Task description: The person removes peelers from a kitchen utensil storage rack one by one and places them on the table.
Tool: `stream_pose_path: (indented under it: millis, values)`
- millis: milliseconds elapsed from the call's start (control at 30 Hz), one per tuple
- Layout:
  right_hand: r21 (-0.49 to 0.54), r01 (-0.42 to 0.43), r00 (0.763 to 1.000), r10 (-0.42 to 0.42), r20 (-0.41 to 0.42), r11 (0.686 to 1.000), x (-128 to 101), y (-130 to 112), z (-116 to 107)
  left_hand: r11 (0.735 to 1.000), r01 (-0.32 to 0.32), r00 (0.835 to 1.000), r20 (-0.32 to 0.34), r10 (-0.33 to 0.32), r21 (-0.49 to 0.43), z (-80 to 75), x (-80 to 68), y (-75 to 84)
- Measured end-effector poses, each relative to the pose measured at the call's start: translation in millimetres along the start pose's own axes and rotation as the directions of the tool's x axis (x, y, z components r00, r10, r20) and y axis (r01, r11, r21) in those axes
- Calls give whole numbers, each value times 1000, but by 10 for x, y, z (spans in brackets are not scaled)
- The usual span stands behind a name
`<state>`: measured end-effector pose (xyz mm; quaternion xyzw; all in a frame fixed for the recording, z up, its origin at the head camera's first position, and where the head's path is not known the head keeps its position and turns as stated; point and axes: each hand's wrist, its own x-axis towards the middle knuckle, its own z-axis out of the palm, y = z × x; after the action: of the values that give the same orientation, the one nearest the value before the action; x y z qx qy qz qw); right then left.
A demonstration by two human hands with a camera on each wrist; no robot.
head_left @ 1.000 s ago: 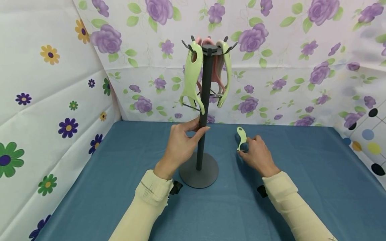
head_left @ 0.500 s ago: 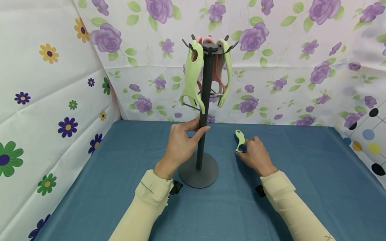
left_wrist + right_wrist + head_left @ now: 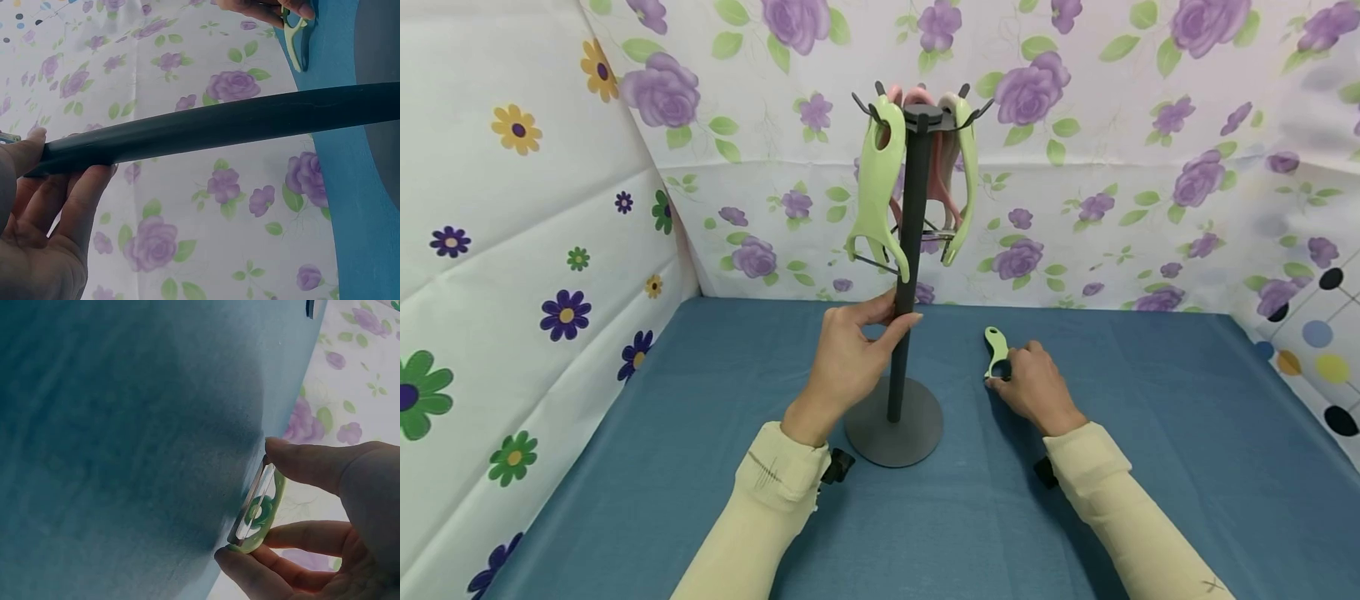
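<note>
Left hand: left hand [image 3: 850, 354] wraps fingers and thumb round the pole [image 3: 910, 275] of the stand.
Right hand: right hand [image 3: 1033, 387] pinches a green peeler [image 3: 996, 350] low over the blue cloth [image 3: 700, 500].

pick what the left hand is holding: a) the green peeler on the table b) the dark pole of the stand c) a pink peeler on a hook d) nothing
b: the left hand has its fingers and thumb round the dark pole of the stand, while the right hand pinches the green peeler down at the blue table.
</note>
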<state>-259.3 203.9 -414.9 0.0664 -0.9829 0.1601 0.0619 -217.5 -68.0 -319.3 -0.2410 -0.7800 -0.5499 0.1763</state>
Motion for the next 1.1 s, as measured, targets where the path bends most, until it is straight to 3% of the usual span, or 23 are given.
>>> stream_pose_path:
  millis: [267, 867, 1100]
  values:
    - [9, -8, 999, 8, 32, 1000, 9, 4, 5, 1000, 12, 1000, 11, -12, -1, -14, 10, 0]
    - [4, 18, 1000, -18, 16, 1000, 10, 34, 22, 999, 43, 999, 17, -43, 0, -19, -19, 11]
    - [18, 17, 1000, -18, 14, 1000, -8, 50, 19, 998, 58, 997, 49, -59, 3, -30, -28, 55]
